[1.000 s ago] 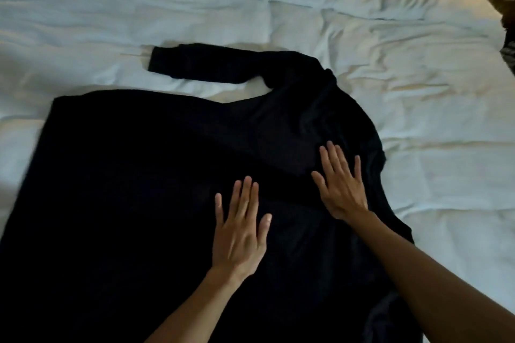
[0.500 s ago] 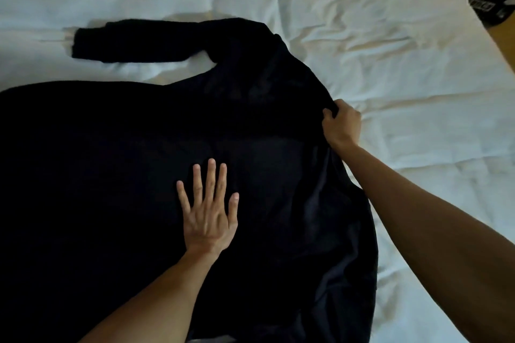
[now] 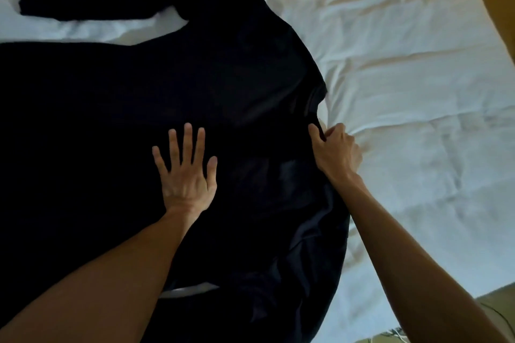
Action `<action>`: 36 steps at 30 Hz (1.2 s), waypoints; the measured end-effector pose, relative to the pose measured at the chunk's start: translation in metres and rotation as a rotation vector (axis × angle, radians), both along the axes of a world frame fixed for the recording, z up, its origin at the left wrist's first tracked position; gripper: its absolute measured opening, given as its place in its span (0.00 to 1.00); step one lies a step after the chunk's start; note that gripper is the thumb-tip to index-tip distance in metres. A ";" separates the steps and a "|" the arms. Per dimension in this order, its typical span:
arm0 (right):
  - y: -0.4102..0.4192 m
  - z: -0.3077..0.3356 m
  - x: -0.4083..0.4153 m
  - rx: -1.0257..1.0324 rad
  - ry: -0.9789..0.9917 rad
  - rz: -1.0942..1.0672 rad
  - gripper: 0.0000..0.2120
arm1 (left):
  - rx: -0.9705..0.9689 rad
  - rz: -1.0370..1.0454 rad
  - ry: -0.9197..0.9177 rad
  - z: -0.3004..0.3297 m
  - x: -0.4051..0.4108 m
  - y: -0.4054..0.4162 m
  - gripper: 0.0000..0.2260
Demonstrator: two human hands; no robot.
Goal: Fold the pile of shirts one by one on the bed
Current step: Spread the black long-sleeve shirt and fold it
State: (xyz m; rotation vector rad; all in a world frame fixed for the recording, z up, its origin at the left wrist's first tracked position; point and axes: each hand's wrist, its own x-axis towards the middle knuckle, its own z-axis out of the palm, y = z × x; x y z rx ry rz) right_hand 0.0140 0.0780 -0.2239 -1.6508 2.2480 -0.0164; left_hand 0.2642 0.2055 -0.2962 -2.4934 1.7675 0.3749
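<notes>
Right hand point(image 3: 335, 152) pinching shirt point(image 3: 195, 78) edge

Black shirt point(image 3: 117, 108) of soft matt cloth with a faint sheen along its creased right edge, white bedsheet point(image 3: 404, 92) of wrinkled matt cotton-like cloth, smooth tan wood-look floor point(image 3: 498, 5) beside it

One black shirt point(image 3: 167, 92), one bed point(image 3: 404, 78), two hands: left hand point(image 3: 186, 172), right hand point(image 3: 335, 152).
</notes>
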 end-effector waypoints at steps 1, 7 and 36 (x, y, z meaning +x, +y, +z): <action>0.007 -0.004 -0.005 -0.009 0.017 0.041 0.25 | -0.008 0.005 0.007 0.000 0.000 0.000 0.28; 0.015 -0.012 -0.031 -0.125 0.016 -0.024 0.19 | -0.043 0.014 0.018 0.001 -0.002 0.000 0.28; 0.205 0.017 -0.051 0.039 -0.205 -0.277 0.22 | -0.013 -0.019 0.114 0.013 -0.057 0.093 0.29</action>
